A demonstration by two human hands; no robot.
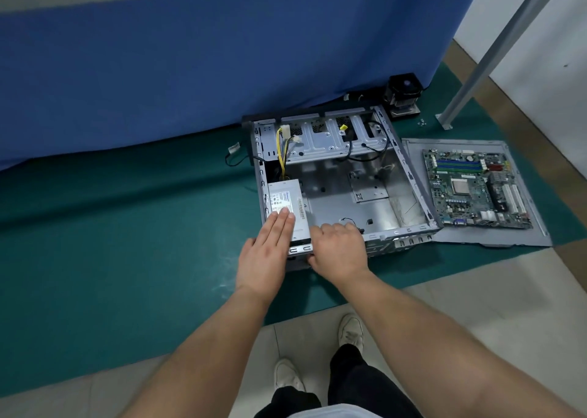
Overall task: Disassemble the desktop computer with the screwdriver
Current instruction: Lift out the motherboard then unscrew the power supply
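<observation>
Both bare forearms reach forward and down; the left hand (265, 252) lies flat with fingers straight and together, the right hand (338, 248) curls knuckles-up, fingertips hidden.

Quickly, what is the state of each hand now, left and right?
Left hand: open, straight fingers resting flat on the power supply.
Right hand: fingers curled over the near wall of the computer case, gripping it.

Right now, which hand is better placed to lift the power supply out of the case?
Left. The left hand lies flat on the power supply, while the right hand grips the case rim beside it.
</observation>
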